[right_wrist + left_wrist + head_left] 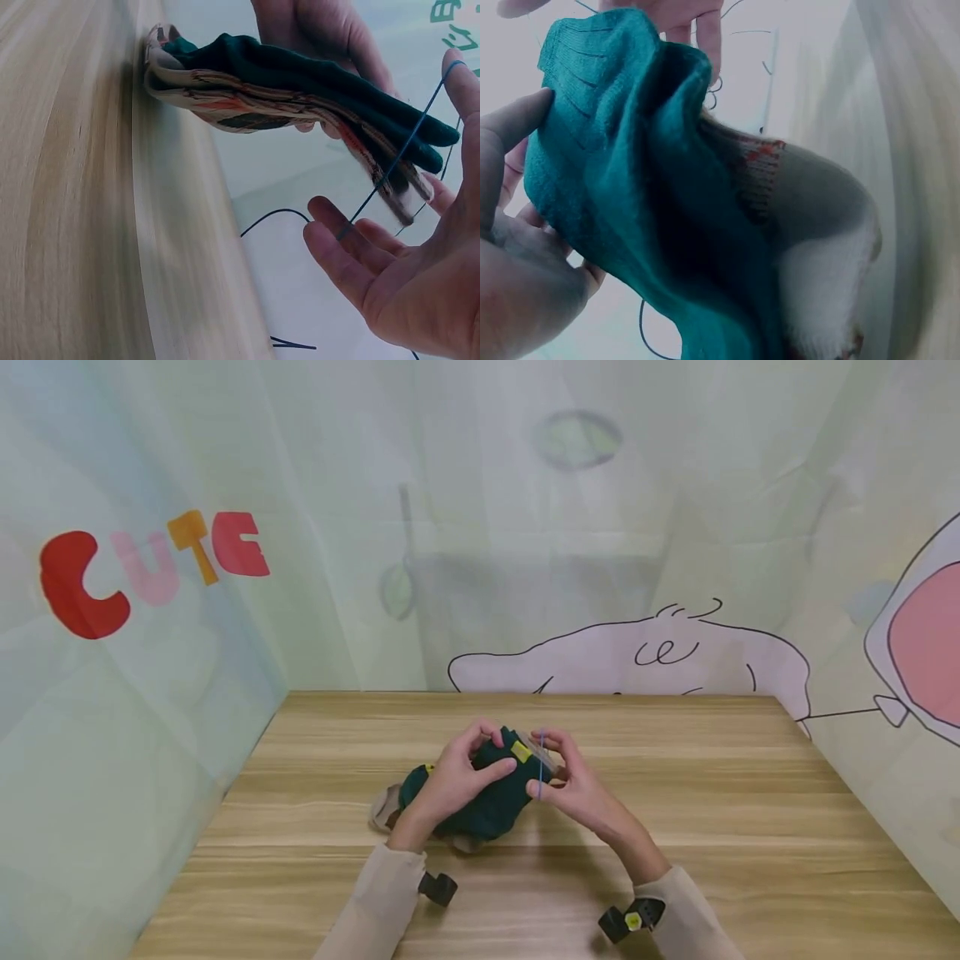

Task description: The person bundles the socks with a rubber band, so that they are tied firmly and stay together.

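A layered bundle of dark green socks [487,802] and beige patterned socks [825,225] is held just above the table. My left hand [453,781] grips it from the left, thumb on the near side and fingers round the far edge. A small yellow patch [521,751] shows near the bundle's right end. Beside that end is my right hand [588,793], thumb and fingers spread apart with a thin blue rubber band [407,142] stretched between them. The socks' ends reach into the band's loop in the right wrist view.
The wooden table [300,877] spans the area under both hands. Printed fabric walls [337,610] stand behind it and at both sides. Each wrist carries a small black camera, such as the left wrist's camera [438,888].
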